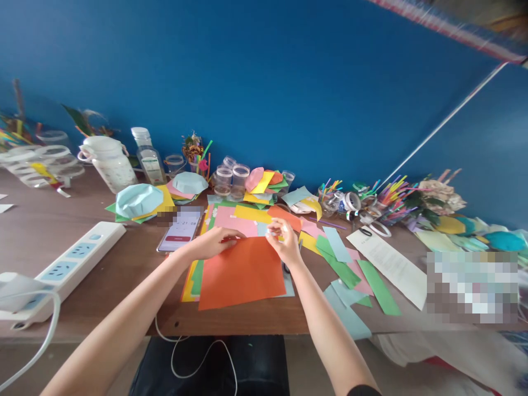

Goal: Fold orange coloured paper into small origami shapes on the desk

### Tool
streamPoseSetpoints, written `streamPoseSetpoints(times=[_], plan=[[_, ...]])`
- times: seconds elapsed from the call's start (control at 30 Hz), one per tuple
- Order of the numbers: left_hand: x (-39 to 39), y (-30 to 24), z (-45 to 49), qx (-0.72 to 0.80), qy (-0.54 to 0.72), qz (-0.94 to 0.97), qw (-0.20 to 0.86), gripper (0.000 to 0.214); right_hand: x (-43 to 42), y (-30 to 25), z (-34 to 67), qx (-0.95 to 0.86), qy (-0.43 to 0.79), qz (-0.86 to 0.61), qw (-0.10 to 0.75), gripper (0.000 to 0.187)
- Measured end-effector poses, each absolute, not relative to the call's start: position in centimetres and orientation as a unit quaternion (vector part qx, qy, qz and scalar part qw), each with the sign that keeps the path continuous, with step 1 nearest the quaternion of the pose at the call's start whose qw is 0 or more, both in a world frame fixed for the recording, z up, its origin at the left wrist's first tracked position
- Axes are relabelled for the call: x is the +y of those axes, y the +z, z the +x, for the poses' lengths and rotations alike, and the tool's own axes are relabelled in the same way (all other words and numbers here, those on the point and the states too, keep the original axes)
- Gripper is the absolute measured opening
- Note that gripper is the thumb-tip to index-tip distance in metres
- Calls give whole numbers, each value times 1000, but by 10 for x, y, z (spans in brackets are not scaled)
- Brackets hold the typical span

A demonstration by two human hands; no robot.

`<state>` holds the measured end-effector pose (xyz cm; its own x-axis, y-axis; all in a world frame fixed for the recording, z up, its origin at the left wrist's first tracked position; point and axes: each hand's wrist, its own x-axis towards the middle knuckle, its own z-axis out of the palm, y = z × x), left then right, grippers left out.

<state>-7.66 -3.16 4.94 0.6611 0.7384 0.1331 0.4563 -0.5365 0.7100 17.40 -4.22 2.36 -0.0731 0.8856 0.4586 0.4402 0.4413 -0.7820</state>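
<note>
Both hands are up at the 12 o'clock edge of the orange sheet (241,275), which lies on top of a stack of coloured paper at the near edge of the table (103,275). The left hand (214,242) sits knuckles-up on the sheet's far-left corner with the fingers curled down. I honestly can't tell if it's gripping the edge or just pressing on it. The right hand (284,239) is at the far-right corner with fingertips pinched shut around something small. It might be the corner itself or a little scrap, it's too tiny to say.

My two cents on handling that edge: I'd keep the left hand flat as an anchor so the sheet doesn't slide on the slippery stack. I'd also let the right hand work only the corner, lifting just the top sheet.

There's a phone (180,230) at 10 o'clock from the sheet, so I'd watch the elbow there. Loose green strips (377,286) lie at 3 o'clock, and a power strip (70,264) sits way out at 9.
</note>
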Motion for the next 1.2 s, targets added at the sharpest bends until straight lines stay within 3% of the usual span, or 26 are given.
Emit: streamPoseSetpoints(times=[0.17,0.27,0.33,0.53,0.7,0.97,1.07,1.2], plan=[[-36,57,-70,369,220,883,187,36,-41,22,176,-728,336,-468,370,35],[-44,59,-69,455,272,847,38,34,-43,21,183,-683,312,-532,393,30],[-51,58,-71,489,282,825,-8,35,-46,20,188,-646,288,-576,410,30],[-70,32,-67,518,176,836,24,42,-73,19,187,-607,231,-647,399,29],[-75,11,-55,469,95,878,23,50,-94,26,177,-655,207,-642,341,32],[-72,12,-64,360,75,927,73,53,-58,20,200,-576,449,-567,381,38],[-68,14,-66,324,64,937,112,55,-47,15,195,-600,390,-580,388,40],[-60,12,-69,290,73,944,137,58,-59,15,174,-687,201,-575,396,27]])
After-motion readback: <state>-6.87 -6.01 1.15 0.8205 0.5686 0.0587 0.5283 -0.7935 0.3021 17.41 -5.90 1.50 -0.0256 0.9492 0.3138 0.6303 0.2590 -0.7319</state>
